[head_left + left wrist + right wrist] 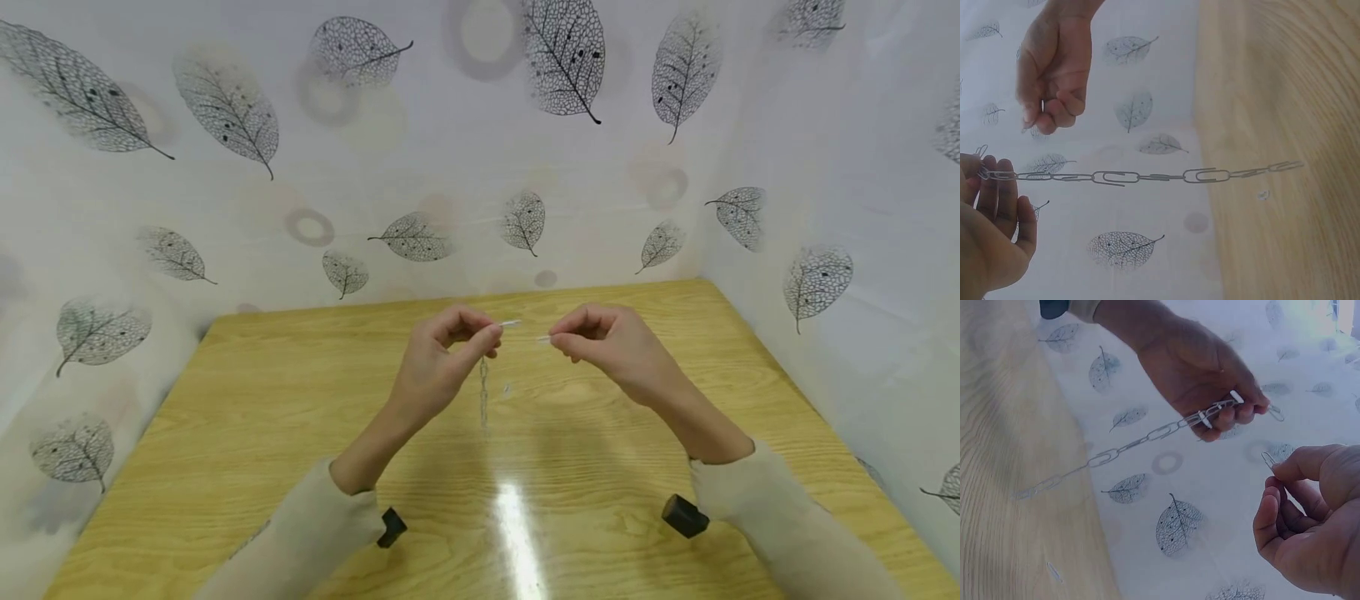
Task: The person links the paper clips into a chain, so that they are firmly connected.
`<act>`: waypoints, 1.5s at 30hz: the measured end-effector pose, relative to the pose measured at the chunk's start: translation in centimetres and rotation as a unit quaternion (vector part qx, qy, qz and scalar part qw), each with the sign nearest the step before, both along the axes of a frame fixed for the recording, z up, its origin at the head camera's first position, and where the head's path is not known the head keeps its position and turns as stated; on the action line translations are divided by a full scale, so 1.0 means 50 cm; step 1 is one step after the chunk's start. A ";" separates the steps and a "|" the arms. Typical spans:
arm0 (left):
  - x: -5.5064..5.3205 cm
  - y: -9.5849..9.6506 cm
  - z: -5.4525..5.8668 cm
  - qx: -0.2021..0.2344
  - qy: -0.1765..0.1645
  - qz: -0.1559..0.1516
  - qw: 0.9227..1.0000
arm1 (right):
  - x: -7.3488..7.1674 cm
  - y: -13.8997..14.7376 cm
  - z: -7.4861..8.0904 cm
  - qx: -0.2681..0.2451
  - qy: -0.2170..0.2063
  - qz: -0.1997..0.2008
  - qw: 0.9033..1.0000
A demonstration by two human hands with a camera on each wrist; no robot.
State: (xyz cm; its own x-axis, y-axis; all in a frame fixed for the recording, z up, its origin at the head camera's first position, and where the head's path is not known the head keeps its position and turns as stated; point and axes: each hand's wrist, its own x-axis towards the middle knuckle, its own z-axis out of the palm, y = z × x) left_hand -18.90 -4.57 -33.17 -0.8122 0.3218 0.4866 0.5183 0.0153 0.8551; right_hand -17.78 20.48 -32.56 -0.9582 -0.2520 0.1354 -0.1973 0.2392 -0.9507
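Note:
My left hand [442,358] pinches the top of a paper clip chain [1160,177] between thumb and forefinger. Several linked wire clips dangle from it toward the table. The chain's top clip [1277,413] sticks out past the fingertips, pointing at the other hand. Across a small gap, my right hand [626,354] pinches a single paper clip [1268,460] by one end, its free end turned toward the chain. On the wooden table [300,400], below the hands, lies a loose paper clip [1054,571], apart from the chain.
A pale cloth with leaf prints [450,167] stands as a wall behind the table and along both sides. Black wrist devices [685,516] show at both sleeves. Light glares off the table's near part.

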 end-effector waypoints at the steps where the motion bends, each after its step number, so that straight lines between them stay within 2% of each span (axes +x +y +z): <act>1: 0.000 0.000 0.001 0.001 0.000 -0.001 1.000 | 0.006 -0.002 0.008 -0.005 0.003 0.001 1.000; 7: 0.003 0.001 0.005 -0.002 0.004 -0.001 1.000 | 0.030 -0.009 0.041 -0.034 0.032 0.005 0.999; 13: 0.005 0.003 0.004 -0.001 0.008 -0.006 1.000 | 0.034 -0.021 0.053 -0.048 0.030 0.010 0.998; 18: 0.004 0.004 0.002 -0.006 0.017 -0.014 1.000 | 0.032 -0.026 0.055 -0.046 0.032 0.004 0.998; 24: 0.005 0.004 -0.003 -0.013 0.027 -0.022 0.999 | 0.025 -0.030 0.053 -0.026 0.066 -0.001 0.997; 39: 0.009 0.004 -0.005 -0.033 0.004 -0.036 0.999 | 0.027 -0.036 0.043 0.013 0.081 0.040 0.996; 45: 0.009 0.004 -0.009 -0.049 0.002 -0.024 0.999 | 0.027 -0.037 0.038 0.025 0.108 0.045 0.993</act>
State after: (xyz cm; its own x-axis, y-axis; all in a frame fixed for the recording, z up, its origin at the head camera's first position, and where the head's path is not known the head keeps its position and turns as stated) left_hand -18.44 -4.35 -33.64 -0.7926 0.4065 0.4544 0.5242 0.0739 0.8484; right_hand -16.41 18.61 -30.65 -0.8813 -0.3475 0.3204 -0.4180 0.2567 -0.8714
